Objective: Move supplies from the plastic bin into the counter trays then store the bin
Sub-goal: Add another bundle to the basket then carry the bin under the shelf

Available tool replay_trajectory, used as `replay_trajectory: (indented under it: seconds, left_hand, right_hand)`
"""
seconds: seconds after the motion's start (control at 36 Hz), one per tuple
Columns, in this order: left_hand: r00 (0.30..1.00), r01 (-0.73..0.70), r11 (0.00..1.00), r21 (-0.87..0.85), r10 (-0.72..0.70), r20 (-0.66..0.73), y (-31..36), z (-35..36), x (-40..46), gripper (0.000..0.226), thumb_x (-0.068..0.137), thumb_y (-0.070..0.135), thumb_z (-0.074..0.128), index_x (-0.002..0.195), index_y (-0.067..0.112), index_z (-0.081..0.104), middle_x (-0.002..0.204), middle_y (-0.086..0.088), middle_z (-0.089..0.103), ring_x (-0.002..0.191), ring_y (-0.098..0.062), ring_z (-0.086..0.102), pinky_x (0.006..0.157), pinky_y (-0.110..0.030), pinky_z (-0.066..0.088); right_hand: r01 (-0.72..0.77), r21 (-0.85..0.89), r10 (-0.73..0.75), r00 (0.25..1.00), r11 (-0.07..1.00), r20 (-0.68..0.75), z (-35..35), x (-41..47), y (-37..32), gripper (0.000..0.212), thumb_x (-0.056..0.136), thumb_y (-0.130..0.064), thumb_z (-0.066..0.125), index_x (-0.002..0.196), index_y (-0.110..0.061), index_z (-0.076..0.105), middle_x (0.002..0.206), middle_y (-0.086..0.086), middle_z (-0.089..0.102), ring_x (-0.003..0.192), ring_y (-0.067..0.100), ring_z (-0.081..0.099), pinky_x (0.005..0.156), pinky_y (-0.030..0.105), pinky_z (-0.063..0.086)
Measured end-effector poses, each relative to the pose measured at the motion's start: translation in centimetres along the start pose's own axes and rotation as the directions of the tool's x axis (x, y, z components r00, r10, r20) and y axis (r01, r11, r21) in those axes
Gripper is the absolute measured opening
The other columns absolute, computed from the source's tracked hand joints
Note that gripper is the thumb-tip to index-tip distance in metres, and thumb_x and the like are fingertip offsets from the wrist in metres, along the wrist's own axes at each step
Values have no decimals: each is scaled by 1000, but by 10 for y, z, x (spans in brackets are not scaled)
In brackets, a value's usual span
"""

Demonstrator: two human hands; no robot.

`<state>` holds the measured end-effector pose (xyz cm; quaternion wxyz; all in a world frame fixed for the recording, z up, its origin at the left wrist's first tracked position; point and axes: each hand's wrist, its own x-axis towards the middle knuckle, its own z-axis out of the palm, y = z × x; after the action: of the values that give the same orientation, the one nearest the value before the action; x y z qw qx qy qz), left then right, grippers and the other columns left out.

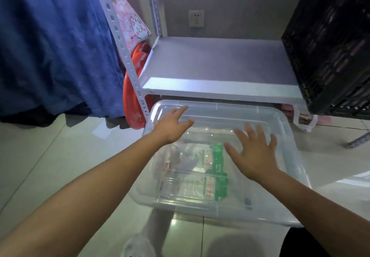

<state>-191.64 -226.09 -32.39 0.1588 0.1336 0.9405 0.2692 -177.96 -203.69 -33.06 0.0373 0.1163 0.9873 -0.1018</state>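
Observation:
A clear plastic bin (288, 132) with a clear lid sits on the tiled floor, its far end under the lowest shelf of a white metal rack. Through the lid I see green-and-white packets (214, 174) lying inside. My left hand (172, 125) reaches over the bin's far left corner, fingers spread, holding nothing. My right hand (253, 152) hovers flat over the middle of the lid with fingers apart; I cannot tell whether it touches the lid.
The white rack shelf (216, 68) is just above the bin's far end. A black crate (330, 42) stands on the shelf's right. Blue fabric (54, 46) hangs at left, with a red plastic bag (133, 96) by the rack's post. A wall socket (196, 18) is behind.

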Motion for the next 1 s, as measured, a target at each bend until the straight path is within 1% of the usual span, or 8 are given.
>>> replay_trajectory:
  seconds: [0.08, 0.17, 0.28, 0.33, 0.39, 0.61, 0.78, 1.0]
  left_hand:
    - [990, 53, 967, -249, -84, -113, -24, -29, -2, 50, 91, 40, 65, 138, 28, 53, 141, -4, 57, 126, -22, 55, 106, -43, 45]
    - [964, 187, 872, -452, -251, -86, -50, -50, -7, 52, 88, 39, 70, 136, 22, 55, 138, -5, 56, 118, -24, 56, 99, -40, 46]
    - [856, 515, 697, -499, -446, 260, -89, -61, -20, 78, 79, 56, 73, 144, 29, 41, 143, 0, 42, 133, -32, 40, 107, -60, 33]
    - [798, 601, 626, -497, -440, 411, -107, -58, -28, 87, 72, 56, 79, 146, 29, 41, 146, -3, 44, 134, -35, 44, 105, -60, 41]
    - [773, 631, 582, -513, -412, 483, -116, -51, -34, 75, 74, 46, 81, 139, 25, 50, 137, -8, 55, 118, -32, 59, 95, -55, 51]
    - [776, 623, 673, -399, -468, 422, -102, -63, -34, 53, 76, 23, 84, 123, 10, 62, 116, -7, 68, 99, -23, 66, 66, -35, 58]
    - [772, 621, 727, -294, -503, 389, -83, -64, -25, 61, 76, 14, 84, 129, 5, 56, 118, -12, 64, 95, -31, 66, 57, -39, 60]
    - [808, 582, 786, -209, -530, 256, -66, -58, -22, 46, 80, 7, 80, 119, -2, 58, 106, -17, 67, 75, -35, 70, 50, -40, 60]
  right_hand:
    - [208, 68, -213, 975, 976, 66, 2, -2, -59, 86, 78, -83, 2, 153, -44, 13, 166, -4, 5, 153, 22, 1, 119, 57, -5]
    - [304, 53, -308, 943, 951, 122, 20, 6, -107, 77, 83, -79, 7, 153, -46, 6, 166, -6, -6, 152, 25, -9, 117, 60, -10]
    - [295, 6, -294, 948, 955, 120, 64, 8, -130, 73, 87, -79, 8, 152, -49, -7, 165, -6, -15, 150, 24, -20, 114, 65, -14]
    - [285, -18, -283, 956, 958, 83, 79, 6, -130, 69, 89, -77, 4, 150, -49, -14, 164, -6, -17, 149, 22, -23, 113, 64, -14]
    - [288, -26, -285, 956, 957, 73, 83, 8, -130, 69, 89, -77, 2, 149, -49, -16, 164, -6, -18, 149, 22, -22, 113, 64, -15]
    - [277, -10, -277, 961, 961, -1, 87, 8, -132, 73, 86, -80, 0, 152, -50, -4, 165, -4, -4, 152, 25, -8, 114, 65, -8]
    - [284, 2, -283, 959, 959, -24, 85, 6, -127, 74, 85, -80, -2, 152, -49, 0, 165, -3, -1, 153, 25, -5, 115, 65, -8]
    - [279, 9, -279, 960, 960, -25, 89, 7, -126, 72, 87, -79, 4, 152, -49, 1, 166, -3, 0, 152, 25, -6, 115, 66, -8]
